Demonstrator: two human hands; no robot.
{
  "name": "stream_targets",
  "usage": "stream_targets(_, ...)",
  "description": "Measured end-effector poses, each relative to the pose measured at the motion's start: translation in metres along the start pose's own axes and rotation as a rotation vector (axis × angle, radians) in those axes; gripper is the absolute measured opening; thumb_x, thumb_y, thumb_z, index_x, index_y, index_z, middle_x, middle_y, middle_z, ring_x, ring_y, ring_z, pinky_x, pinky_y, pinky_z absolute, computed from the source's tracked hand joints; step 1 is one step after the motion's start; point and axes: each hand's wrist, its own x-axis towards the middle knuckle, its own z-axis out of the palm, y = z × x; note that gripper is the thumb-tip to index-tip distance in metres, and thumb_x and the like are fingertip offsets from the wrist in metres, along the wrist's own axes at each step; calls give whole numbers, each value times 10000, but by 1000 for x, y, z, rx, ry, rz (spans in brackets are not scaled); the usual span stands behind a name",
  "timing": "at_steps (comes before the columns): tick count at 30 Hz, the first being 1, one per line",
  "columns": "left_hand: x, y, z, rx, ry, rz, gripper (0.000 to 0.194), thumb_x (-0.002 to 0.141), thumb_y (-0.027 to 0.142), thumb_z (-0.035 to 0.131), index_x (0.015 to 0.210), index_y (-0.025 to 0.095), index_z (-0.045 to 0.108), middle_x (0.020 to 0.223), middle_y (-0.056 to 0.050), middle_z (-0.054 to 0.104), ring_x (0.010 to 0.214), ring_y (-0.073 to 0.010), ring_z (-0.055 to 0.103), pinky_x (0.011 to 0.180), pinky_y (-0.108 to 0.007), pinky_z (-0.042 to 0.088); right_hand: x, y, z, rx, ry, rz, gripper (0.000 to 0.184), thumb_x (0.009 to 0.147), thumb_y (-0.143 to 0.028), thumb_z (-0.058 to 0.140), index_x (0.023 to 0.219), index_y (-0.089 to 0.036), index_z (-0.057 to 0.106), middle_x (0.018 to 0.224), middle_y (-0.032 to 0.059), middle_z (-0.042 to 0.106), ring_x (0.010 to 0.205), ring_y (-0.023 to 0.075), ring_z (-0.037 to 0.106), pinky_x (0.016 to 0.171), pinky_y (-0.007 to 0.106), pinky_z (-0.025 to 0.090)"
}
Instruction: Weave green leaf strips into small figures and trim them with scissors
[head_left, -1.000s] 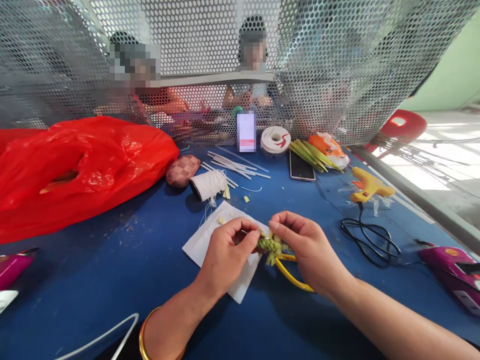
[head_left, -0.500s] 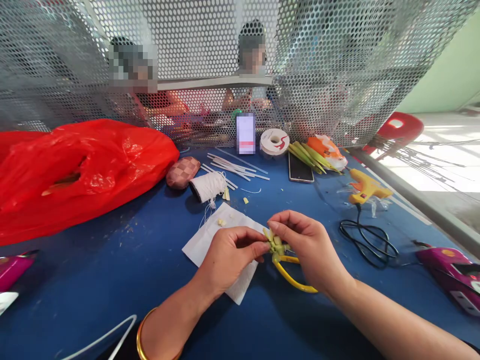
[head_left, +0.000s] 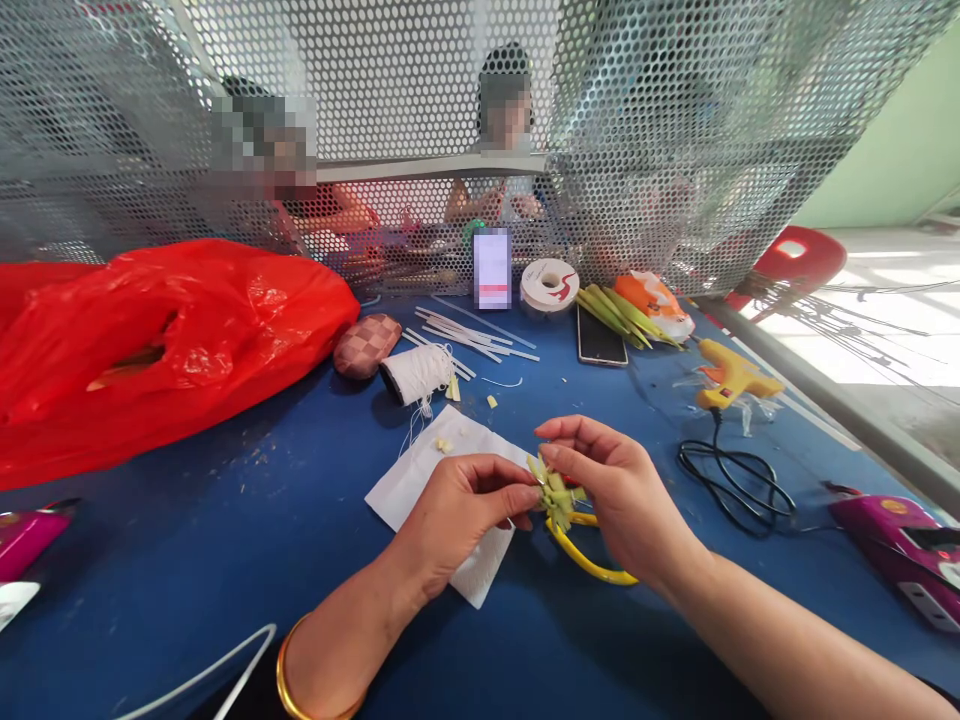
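Note:
A small woven piece of pale green leaf strips (head_left: 556,498), with loose ends sticking out, is between my hands above the table. My left hand (head_left: 471,512) is closed and pinches its left side between thumb and forefinger. My right hand (head_left: 609,488) is also closed, with thumb and forefinger on a strip end at its upper right. Yellow loop handles (head_left: 589,560) of a scissors-like tool show beneath the right hand; whether the palm holds it I cannot tell. Partly under my left hand lies a sheet of white paper (head_left: 480,580) with small pale scraps.
At left is a red plastic bag (head_left: 247,330), near a thread spool (head_left: 420,372) and white sticks (head_left: 472,335). Behind are a ribbon roll (head_left: 550,285), green leaves (head_left: 615,312) and a phone (head_left: 601,345). A yellow glue gun (head_left: 739,375) and purple power strip (head_left: 896,545) sit right.
The woven piece has turned so its strip ends now face me and its knotted side is hidden. My left hand has shifted slightly right; the yellow handles have moved a little right.

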Motion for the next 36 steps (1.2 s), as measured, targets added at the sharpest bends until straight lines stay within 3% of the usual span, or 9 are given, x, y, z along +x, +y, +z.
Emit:
stream_targets(12,-2,-1,0,-48,-42,-26,138,660,246,797,728,144,734,645,5,667,581,-91,587,619,-221,471,-3,-2,3,139,-59,92,209,707,-278,762,862,-179,664,645,-36,588,541,83,519,509,206,413)
stream_targets(22,-2,1,2,-68,-32,-31,138,651,236,795,726,134,740,664,-8,678,579,-96,589,611,-226,474,-3,-1,4,126,-66,94,215,700,-306,773,845,-171,688,654,-22,611,538,91,522,498,214,398)
stream_targets(25,0,0,2,-74,-29,-33,129,644,230,798,711,139,736,671,-8,681,581,-97,590,607,-226,468,-2,-3,3,122,-37,66,226,708,-318,772,875,-177,712,730,7,665,600,101,538,557,220,427)
stream_targets(27,0,-2,3,-77,-23,-37,128,639,227,802,704,142,732,674,-9,686,574,-98,593,605,-229,462,-1,-5,2,137,-17,28,274,726,-338,766,957,-199,722,898,36,708,679,107,558,625,222,453)
stream_targets(30,1,-4,2,-72,22,-8,145,659,252,799,737,146,737,671,-16,693,570,-103,601,603,-231,444,3,-5,-4,122,30,-54,311,770,-413,731,1023,-233,720,1051,41,689,768,119,568,673,226,465)
stream_targets(33,3,-5,0,-115,118,45,188,671,285,800,785,146,743,687,-27,703,574,-100,596,599,-226,424,7,-3,-9,4,45,-110,320,794,-501,687,917,-209,738,879,31,678,764,136,571,683,240,470)
stream_targets(36,5,-7,-2,-194,186,50,236,649,301,819,812,148,742,747,-35,719,585,-95,598,611,-226,424,8,-2,-11,-126,-24,-134,304,747,-479,737,868,-201,731,790,21,675,741,151,582,703,269,477)
